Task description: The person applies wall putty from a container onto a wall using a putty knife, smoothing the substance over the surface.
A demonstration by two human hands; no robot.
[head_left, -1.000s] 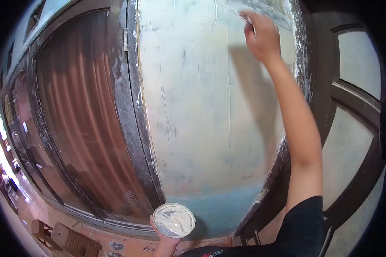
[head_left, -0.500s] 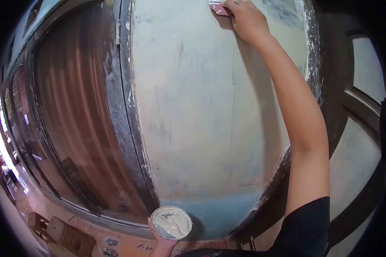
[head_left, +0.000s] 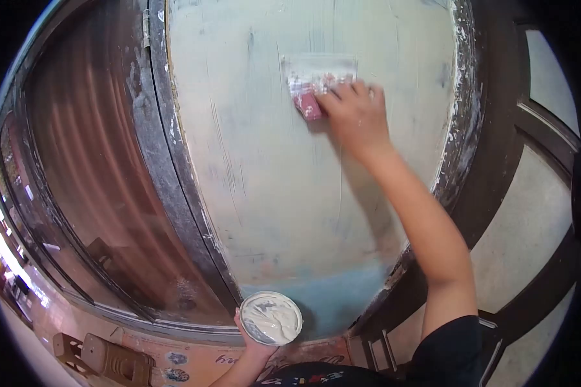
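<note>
We pinch scraper [head_left: 317,79] in curled right hand [head_left: 356,122], one o'clock, clasp tub [head_left: 269,294] in left hand [head_left: 257,349], six o'clock; uneven pressure could gouge wall [head_left: 290,174]

On the left, a reddish-brown curtain [head_left: 87,148] hangs behind glass, beside a dark, scuffed frame [head_left: 164,151] with a metal hinge [head_left: 146,29]. On the right are pale panels [head_left: 513,226] in dark wood [head_left: 494,164]. Brown stools [head_left: 113,360] stand at lower left, near an orange printed sheet [head_left: 197,369].
</note>
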